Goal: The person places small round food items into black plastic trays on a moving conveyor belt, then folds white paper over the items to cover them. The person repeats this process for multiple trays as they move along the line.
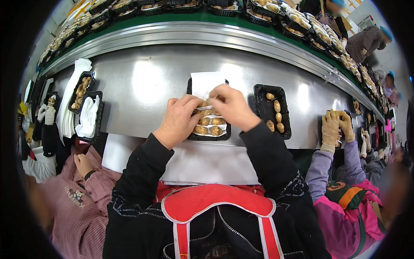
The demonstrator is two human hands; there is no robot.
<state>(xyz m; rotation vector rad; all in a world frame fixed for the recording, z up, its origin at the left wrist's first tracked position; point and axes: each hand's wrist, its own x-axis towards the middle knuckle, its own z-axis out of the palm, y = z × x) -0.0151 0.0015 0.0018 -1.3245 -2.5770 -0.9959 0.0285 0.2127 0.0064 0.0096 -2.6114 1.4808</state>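
Note:
A black plastic tray (210,137) lies in front of me on the steel table. Inside are rows of small, rounded brown pieces of produce (201,130), separated by white paper strips (211,125). From the tray's far end a white sheet (208,82) stretches away. My left hand (179,118) reaches over the tray's left side, its fingers bent around the upper rows. Over the upper right my right hand (233,105) has thumb and fingers pinched together near the paper. The fingers hide what either hand grips.
To the right, another black tray (257,101) holds loose brown pieces. Stacked white strips (69,108) and two filled trays (100,113) lie left. Beyond a metal rail (181,38), a green conveyor (172,19) carries many packed trays. A gloved co-worker (330,129) works at right; another person (82,203) sits left.

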